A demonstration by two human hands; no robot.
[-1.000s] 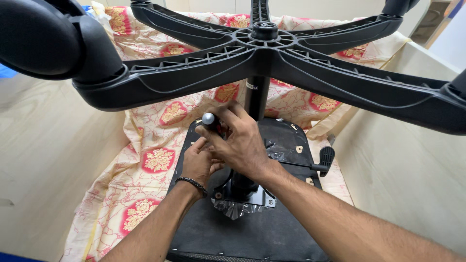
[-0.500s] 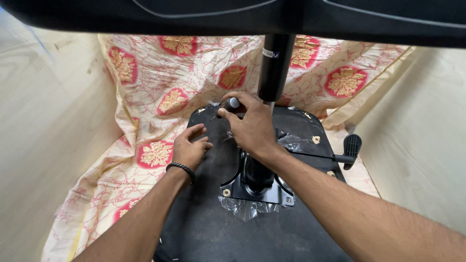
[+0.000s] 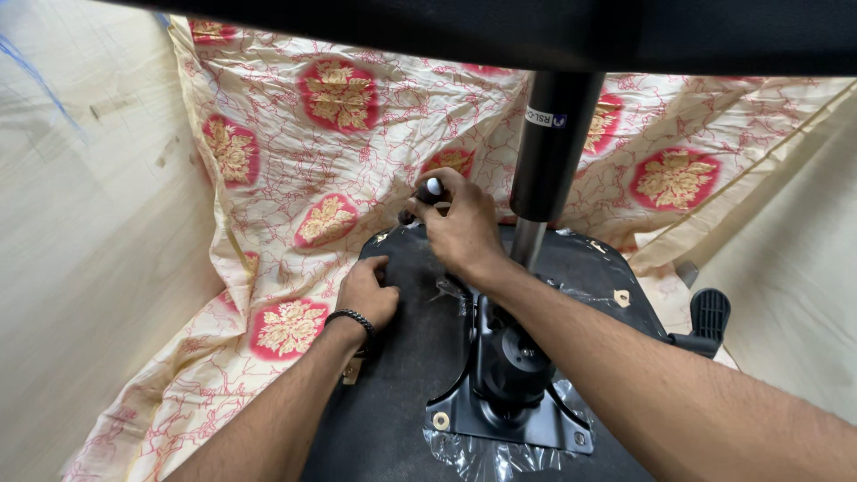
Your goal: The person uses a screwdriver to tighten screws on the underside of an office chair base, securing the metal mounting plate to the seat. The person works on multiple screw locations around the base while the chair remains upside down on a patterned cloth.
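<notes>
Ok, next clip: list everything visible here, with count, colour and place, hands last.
seat underside: one, black, lower centre, lying on the cloth
metal mounting plate: one, black, on the seat underside, clear plastic wrap around it
gas lift column: one, black with a silver lower rod, upright at centre
lever paddle: one, black, right edge of the seat
tool handle: one, black with a pale tip, in the right hand
cloth: one, cream with red and gold floral medallions, under the seat
floor: pale beige, left and right
wristband: one, black, left wrist
left hand: resting on the seat underside
right hand: gripping the tool handle
</notes>
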